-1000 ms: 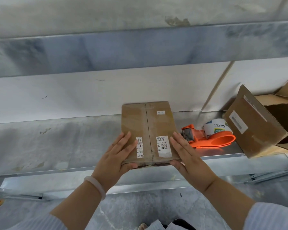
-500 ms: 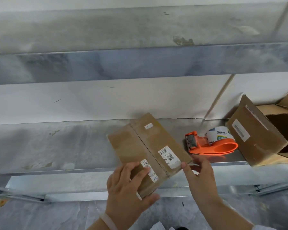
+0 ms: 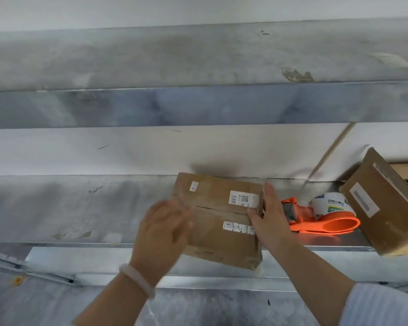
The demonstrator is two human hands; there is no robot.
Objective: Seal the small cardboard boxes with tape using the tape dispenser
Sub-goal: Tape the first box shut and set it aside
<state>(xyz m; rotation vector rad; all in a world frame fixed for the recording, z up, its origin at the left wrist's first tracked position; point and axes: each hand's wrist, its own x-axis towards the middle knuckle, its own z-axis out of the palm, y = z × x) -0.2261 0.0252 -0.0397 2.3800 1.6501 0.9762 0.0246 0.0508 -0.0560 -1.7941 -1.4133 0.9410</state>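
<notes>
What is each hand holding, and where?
Small cardboard box: right hand grips its right end, thumb on top; left hand covers its left end, grip blurred.

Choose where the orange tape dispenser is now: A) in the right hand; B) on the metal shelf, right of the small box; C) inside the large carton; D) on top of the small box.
B: the tape dispenser lies on the metal shelf, just right of the small box.

Even, soft daylight; the left hand [image 3: 161,231] is motion-blurred, and wide-angle distortion bends the edges.
</notes>
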